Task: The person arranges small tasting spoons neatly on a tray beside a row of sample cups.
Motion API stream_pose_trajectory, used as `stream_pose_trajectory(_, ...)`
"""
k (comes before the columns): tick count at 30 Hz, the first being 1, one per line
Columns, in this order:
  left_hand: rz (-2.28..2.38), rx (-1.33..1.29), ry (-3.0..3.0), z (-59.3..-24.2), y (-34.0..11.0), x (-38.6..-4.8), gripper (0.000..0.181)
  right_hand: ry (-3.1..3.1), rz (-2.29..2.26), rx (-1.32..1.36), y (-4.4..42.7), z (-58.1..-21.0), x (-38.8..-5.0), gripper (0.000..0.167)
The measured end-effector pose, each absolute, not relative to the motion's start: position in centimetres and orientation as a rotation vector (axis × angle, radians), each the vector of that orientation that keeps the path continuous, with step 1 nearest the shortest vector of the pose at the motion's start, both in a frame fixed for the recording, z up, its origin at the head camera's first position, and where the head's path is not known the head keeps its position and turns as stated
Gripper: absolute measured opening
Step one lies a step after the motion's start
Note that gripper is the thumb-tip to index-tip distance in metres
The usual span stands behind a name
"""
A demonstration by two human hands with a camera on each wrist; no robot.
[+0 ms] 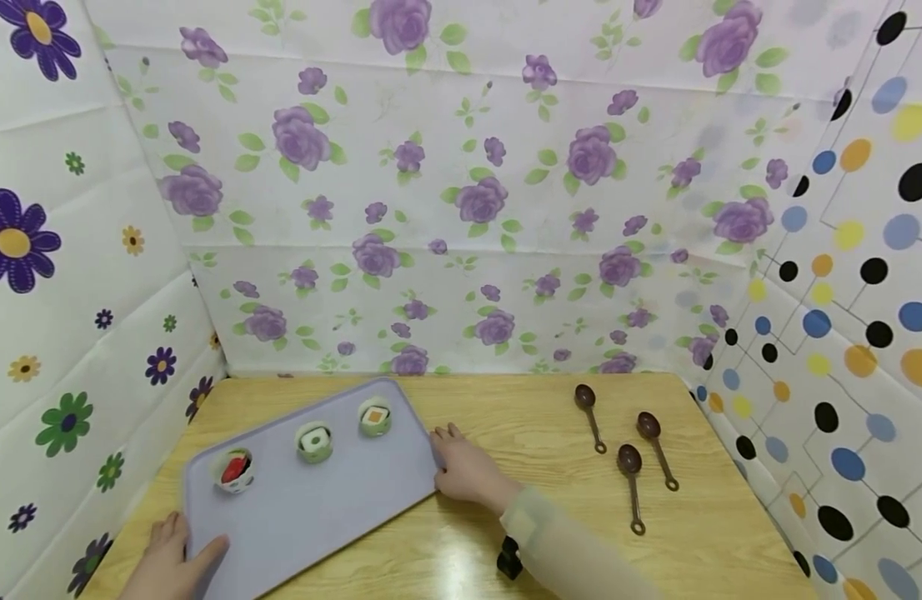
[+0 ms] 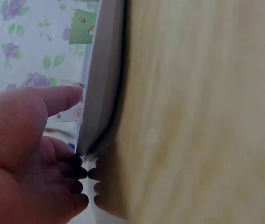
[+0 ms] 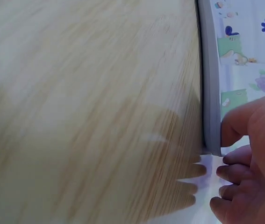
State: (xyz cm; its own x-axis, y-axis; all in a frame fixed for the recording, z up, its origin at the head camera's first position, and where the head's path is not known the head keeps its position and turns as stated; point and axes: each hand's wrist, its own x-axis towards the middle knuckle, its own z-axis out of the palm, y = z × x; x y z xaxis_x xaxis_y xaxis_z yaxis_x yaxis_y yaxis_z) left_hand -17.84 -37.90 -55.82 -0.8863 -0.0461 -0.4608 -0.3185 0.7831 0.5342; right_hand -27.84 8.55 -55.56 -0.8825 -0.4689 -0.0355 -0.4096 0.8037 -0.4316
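Observation:
A pale lilac tray [image 1: 326, 512] lies slanted on the wooden table, its right end farther back. My left hand [image 1: 164, 560] holds its left end; in the left wrist view the thumb touches the tray rim [image 2: 102, 70] and the fingers bend beside the corner. At the right end, my right hand [image 1: 468, 468] grips the corner, thumb against the rim [image 3: 211, 88]. Three small bowls stand in a row on the tray: one with red and dark pieces [image 1: 234, 468], a green one [image 1: 317, 454] with a white piece, another green one [image 1: 374, 429] with a white-and-orange piece.
Three dark brown spoons [image 1: 629, 460] lie on the right of the table [image 1: 536, 417]. A small black object [image 1: 509, 560] is partly hidden by my right sleeve. Patterned cloth walls [image 1: 446, 208] rise at the back and both sides.

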Motion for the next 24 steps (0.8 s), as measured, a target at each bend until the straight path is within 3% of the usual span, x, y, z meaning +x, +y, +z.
stream_pose_trajectory(24, 0.878, 0.176, 2.784, -55.3, -30.2, -25.4, 0.105, 2.764, -0.762, -0.549, 18.1, -55.4, -25.5, 0.091)
